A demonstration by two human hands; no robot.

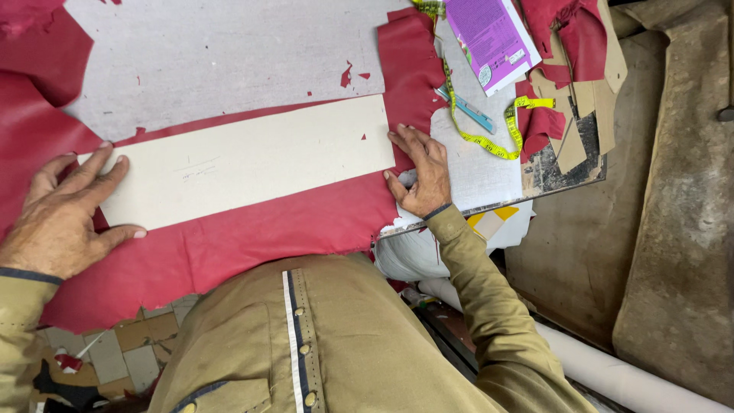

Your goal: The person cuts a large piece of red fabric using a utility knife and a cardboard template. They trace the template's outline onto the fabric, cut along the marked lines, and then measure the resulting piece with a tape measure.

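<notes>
Both hands lie flat at the two ends of a long, pale cream rectangular card template. Left hand rests palm down with its fingers spread, the fingertips pressing on the template's near-left end and the thumb stretched along its lower edge. Right hand sits at the opposite end, fingers open and splayed, fingertips touching the short edge of the template where it meets the sheet beneath; it pinches nothing.

The template lies slightly tilted across a large sheet of dark red leather, which spreads out on a grey-white worktable and hangs over its near edge toward the person's olive shirt.

Beyond the right hand, a yellow measuring tape curls over a white cloth, with a thin teal ruler just beside it. A purple printed packet lies further up, near brown card scraps and more red leather offcuts. Small red flecks dot the tabletop.
</notes>
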